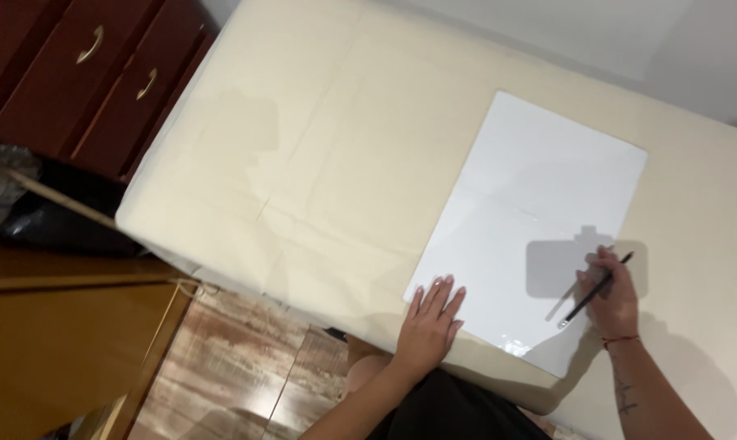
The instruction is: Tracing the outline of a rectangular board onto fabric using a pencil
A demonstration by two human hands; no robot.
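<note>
Cream-covered table [319, 147] holds a blank white sheet [523, 204]. Left hand [430, 322] lies flat and open on its near corner; right hand [611, 295] grips a pencil [597, 287], tip on the paper. No marks visible yet.

I see no packages, labels, signs or screens anywhere around me here, neither on the surface before me nor beside it.
</note>
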